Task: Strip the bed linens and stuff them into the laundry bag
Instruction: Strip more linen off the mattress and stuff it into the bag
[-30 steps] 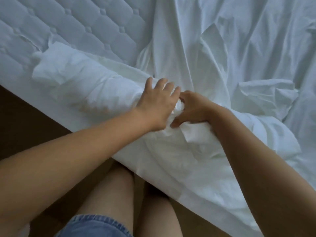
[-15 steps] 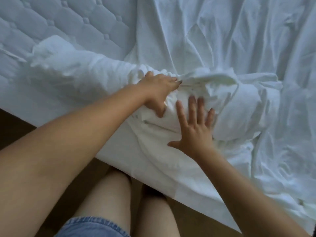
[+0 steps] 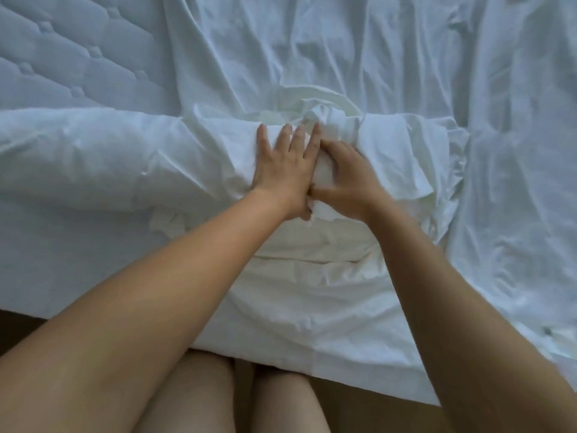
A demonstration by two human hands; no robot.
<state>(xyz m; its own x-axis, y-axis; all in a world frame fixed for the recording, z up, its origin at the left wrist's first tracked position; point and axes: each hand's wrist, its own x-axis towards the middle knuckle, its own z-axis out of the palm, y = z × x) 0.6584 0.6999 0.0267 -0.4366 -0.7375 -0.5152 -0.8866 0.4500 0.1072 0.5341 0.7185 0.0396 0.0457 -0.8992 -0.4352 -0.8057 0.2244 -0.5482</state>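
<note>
Left hand (image 3: pixel 282 165) presses flat, fingers spread; right hand (image 3: pixel 346 179) grips the sheet (image 3: pixel 343 57) — bunched fold runs 9-to-3, slack toward 12.

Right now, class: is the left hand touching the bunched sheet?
Touching. The head view shows the left hand pressed flat on the bunched sheet, with no gap.

No writing, label, brand, number or sign can be read, neither on the white sheet (image 3: pixel 374 57) nor on the quilted mattress (image 3: pixel 78 57) at 10 o'clock.
</note>
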